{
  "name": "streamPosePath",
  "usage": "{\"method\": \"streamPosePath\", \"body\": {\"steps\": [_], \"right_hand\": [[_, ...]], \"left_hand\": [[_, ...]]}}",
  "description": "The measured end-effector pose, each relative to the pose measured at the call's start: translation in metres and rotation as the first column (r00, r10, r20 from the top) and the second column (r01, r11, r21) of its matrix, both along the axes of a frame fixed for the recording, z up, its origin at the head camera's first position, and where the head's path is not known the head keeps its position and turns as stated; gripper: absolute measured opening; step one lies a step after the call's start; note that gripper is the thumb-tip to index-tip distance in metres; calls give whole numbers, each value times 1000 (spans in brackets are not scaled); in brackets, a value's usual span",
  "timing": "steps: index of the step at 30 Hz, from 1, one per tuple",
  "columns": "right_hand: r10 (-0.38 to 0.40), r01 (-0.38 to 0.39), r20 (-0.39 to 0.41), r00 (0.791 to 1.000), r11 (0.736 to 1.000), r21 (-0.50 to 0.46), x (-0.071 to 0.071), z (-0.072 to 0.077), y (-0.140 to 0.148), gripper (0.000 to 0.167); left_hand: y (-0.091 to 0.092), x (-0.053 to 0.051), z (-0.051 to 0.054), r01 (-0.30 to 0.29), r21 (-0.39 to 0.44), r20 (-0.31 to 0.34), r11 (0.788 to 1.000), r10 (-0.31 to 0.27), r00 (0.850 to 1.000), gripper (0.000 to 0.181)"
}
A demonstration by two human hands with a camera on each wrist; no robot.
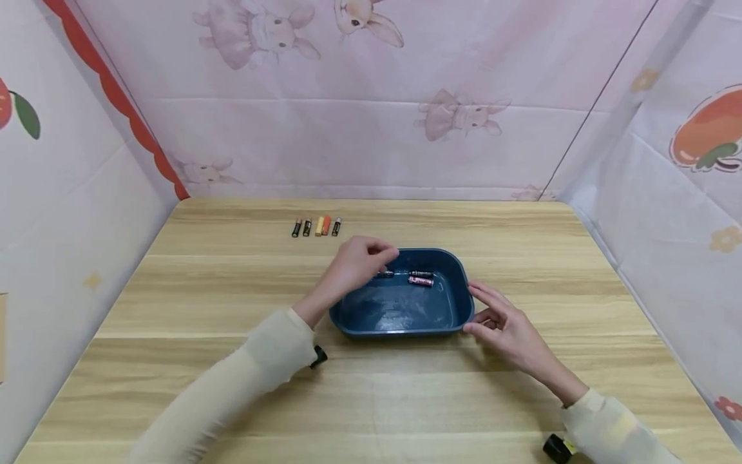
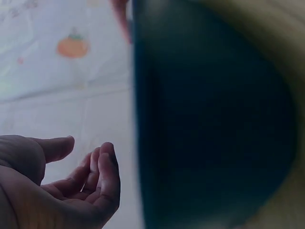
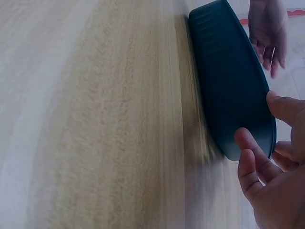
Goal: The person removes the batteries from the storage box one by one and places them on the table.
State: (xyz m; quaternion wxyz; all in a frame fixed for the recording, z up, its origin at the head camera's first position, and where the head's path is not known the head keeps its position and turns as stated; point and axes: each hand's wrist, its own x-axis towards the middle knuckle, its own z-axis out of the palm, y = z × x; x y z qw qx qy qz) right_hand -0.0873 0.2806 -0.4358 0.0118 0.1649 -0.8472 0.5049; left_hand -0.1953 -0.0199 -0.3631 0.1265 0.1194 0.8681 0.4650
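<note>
A dark blue plastic basin (image 1: 400, 332) stands on the wooden table, its long side toward me. Inside it lie a pink battery (image 1: 420, 281), a black battery (image 1: 421, 274) beside it, and another dark battery (image 1: 385, 274) partly covered by my left hand. My left hand (image 1: 361, 260) hovers over the basin's far left part. In the left wrist view, its fingers (image 2: 108, 176) are loosely bent, apart from the thumb, with nothing between them. My right hand (image 1: 503, 327) holds the basin's right end, thumb at the near corner and fingers against the outer wall.
Behind the basin, a row on the table holds black batteries (image 1: 297, 227), a yellow battery (image 1: 319, 225) and an orange battery (image 1: 326, 225). A patterned cloth (image 1: 371, 142) hangs along the table's back edge, with more cloth at both sides.
</note>
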Motion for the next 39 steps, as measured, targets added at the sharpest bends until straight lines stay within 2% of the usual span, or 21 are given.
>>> {"method": "streamPosePath", "body": {"steps": [3, 5, 9, 14, 19, 28, 32, 39], "right_hand": [[0, 0, 1, 1000, 1000, -3, 0, -1, 0, 63], [0, 0, 0, 1000, 1000, -4, 0, -1, -1, 63], [1, -1, -2, 1000, 1000, -2, 0, -1, -2, 64], [1, -1, -3, 1000, 1000, -3, -1, 2, -2, 63], [4, -4, 1, 1000, 1000, -12, -1, 3, -3, 62], [-10, 10, 10, 1000, 1000, -4, -1, 3, -3, 62], [-9, 9, 13, 1000, 1000, -12, -1, 2, -3, 61], [-7, 7, 10, 1000, 1000, -22, -1, 1, -3, 62]], "left_hand": [[13, 1, -10, 21, -49, 14, 999, -20, 1000, 34], [17, 0, -16, 8, -83, 13, 997, -7, 1000, 33], [17, -2, -27, -21, -156, -8, 987, 20, 1000, 33], [18, -3, -34, -38, -258, -47, 965, 27, 999, 34], [20, -2, -38, -38, -359, -123, 932, -7, 992, 33], [21, -3, -46, 15, -447, -144, 894, -89, 986, 29], [20, -5, -51, 32, -449, -136, 893, -103, 985, 26], [21, -6, -57, 84, -383, -82, 920, -125, 989, 32]]}}
